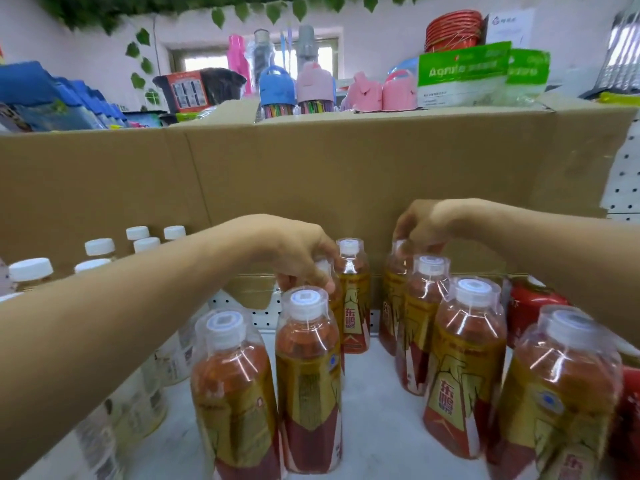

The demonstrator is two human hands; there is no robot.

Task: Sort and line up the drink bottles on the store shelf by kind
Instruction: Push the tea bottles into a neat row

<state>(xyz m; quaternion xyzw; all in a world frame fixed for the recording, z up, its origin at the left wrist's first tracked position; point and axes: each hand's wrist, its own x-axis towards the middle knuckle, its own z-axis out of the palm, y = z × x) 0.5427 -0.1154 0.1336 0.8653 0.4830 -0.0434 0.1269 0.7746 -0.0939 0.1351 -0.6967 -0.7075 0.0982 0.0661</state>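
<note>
— Where are the gold-labelled bottles (467, 365) found?
— Two upright rows are seen on the white shelf (377, 417), at lower centre and lower right of the frame, running back toward the cardboard box (311, 168)
— How is the left hand (294, 251) held?
— Its fingers are curled down round the cap of the third bottle (333, 303) in the left row, which is largely hidden by the one in front
— And the right hand (426, 223)?
— Its fingertips are pinched on the cap of the rearmost bottle (391, 306) in the right row
— What is seen beside the rows?
— White-capped bottles (100, 247) at the left, red bottles (533, 306) at the right
</note>
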